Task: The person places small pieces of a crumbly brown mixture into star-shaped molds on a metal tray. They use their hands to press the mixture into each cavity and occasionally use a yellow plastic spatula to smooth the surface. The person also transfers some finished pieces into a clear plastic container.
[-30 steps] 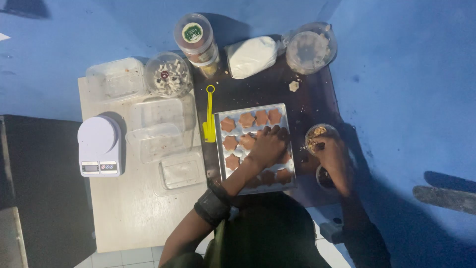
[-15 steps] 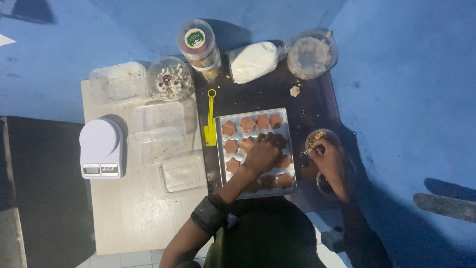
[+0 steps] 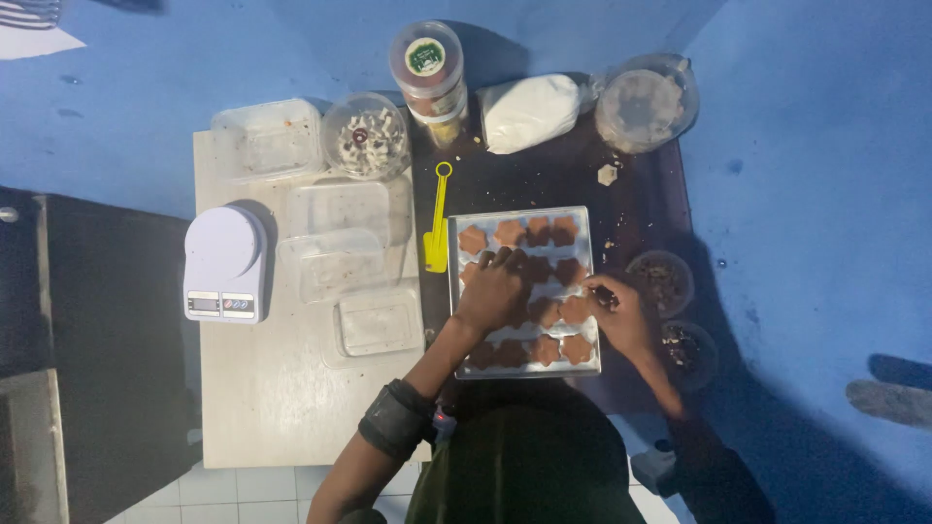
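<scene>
A silver baking tray (image 3: 585, 219) with several brown flower-shaped cookies (image 3: 473, 239) lies on a dark board. My left hand (image 3: 493, 291) rests flat over the cookies in the tray's middle left, fingers spread. My right hand (image 3: 615, 312) is at the tray's right edge, fingertips pinched over a cookie; what it pinches is too small to make out. A small round bowl of dark bits (image 3: 662, 280) stands just right of that hand, with a second one (image 3: 687, 350) below it.
A yellow scoop (image 3: 439, 223) lies left of the tray. Behind stand a lidded jar (image 3: 428, 65), a white bag (image 3: 530, 110) and two round tubs (image 3: 646, 100) (image 3: 365, 135). Clear plastic boxes (image 3: 335, 247) and a white kitchen scale (image 3: 224, 263) sit on the pale board at left.
My right hand moved left from the small bowl onto the tray's right edge. My left hand stayed over the cookies, shifting slightly toward the tray's middle.
</scene>
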